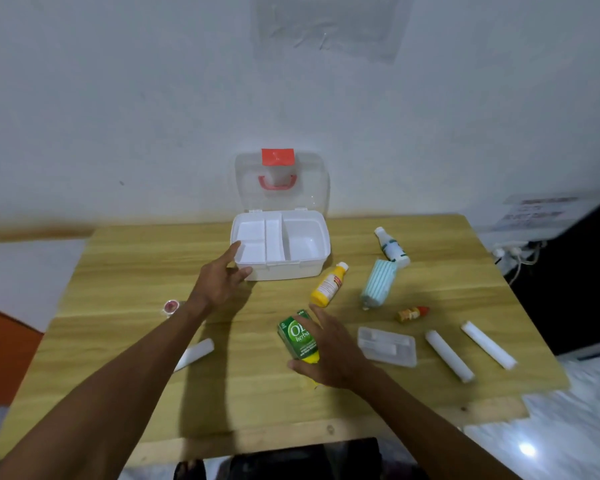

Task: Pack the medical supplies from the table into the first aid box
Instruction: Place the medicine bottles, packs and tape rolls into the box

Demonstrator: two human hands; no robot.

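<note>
A white first aid box (321, 263) stands open at the back of the wooden table (136, 282), its clear lid with a red handle leaning up against the wall. Its inner tray and compartments hold nothing. My left hand (222, 280) rests against the box's front left corner, fingers spread. My right hand (329, 355) grips a green and yellow carton (297, 337) just above the table's middle. A yellow bottle (329, 285), a white bottle (392, 247), a pack of blue masks (378, 284) and a small orange bottle (412, 313) lie to the right of the box.
Two white gauze rolls (449, 355) (488, 344) and a clear plastic tray (387, 345) lie at the right front. Another white roll (194, 354) and a small round red-topped jar (170, 306) lie on the left. Cables and a dark cabinet stand off the table's right.
</note>
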